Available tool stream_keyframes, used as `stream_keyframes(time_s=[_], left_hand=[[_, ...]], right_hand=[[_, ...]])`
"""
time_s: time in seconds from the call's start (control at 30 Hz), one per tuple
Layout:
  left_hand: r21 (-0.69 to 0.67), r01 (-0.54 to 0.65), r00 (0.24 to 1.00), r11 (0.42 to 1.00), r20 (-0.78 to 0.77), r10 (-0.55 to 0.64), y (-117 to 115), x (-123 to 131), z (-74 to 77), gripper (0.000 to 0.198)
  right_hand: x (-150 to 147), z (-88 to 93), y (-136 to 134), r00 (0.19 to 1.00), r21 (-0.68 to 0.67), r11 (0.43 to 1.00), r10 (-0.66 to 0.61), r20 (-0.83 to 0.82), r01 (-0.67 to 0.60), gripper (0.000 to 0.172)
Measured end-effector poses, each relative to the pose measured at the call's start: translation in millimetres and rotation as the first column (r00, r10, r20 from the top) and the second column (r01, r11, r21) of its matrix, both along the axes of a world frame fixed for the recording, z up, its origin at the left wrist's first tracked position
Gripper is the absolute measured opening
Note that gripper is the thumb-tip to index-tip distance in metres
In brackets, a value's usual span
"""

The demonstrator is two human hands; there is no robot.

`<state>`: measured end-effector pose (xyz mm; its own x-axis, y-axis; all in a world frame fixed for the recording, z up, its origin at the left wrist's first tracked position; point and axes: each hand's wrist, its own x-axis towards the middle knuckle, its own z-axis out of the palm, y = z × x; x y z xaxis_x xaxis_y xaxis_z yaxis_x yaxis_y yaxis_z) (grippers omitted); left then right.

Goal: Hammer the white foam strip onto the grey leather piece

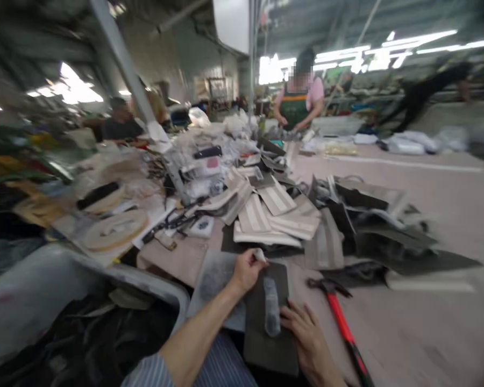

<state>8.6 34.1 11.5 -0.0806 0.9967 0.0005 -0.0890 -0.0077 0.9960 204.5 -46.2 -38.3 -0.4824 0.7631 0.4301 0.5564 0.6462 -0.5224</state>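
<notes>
My left hand [248,271] pinches a small white piece [260,255] between thumb and fingers, just above the top of a dark grey fabric panel [266,344]. My right hand [308,336] lies with its fingers spread on the panel's right edge and holds nothing. A narrow translucent strip [271,307] lies lengthwise on the panel between my hands. Under my left wrist is a mottled grey sheet [213,285]. To the right of my right hand lies a hammer with a red handle [342,325].
A large heap of beige striped panels [266,212] and dark panels [373,228] fills the middle of the pinkish table [427,333]. A grey bin [64,301] of dark material stands at lower left. Tape rolls [115,230] lie at left. A co-worker in a green apron [300,105] stands beyond.
</notes>
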Motion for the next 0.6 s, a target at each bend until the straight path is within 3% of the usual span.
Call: stream_keyframes(time_s=[0.1,0.23,0.43,0.6], left_hand=[[-0.011,0.029,0.992,1.0,0.125,-0.027,9,-1,-10.6,0.037],[-0.011,0.107,0.987,0.994,0.122,-0.104,9,-6,-12.1,0.033],[0.007,0.029,0.997,1.0,0.068,-0.029,5,-8,-15.6,0.03],[-0.005,0.089,0.995,0.996,0.054,-0.089,5,-10,-19.3,0.028]], right_hand=[[16,2.6,-38,0.997,-0.138,0.99,0.01,0.079,0.001,0.039],[7,12.9,-32,0.998,-0.181,0.983,0.002,0.07,0.011,0.042],[5,11.8,-34,0.999,-0.157,0.988,-0.004,0.043,0.01,0.042],[6,10.5,-35,1.0,-0.195,0.981,-0.012,0.025,0.017,0.04]])
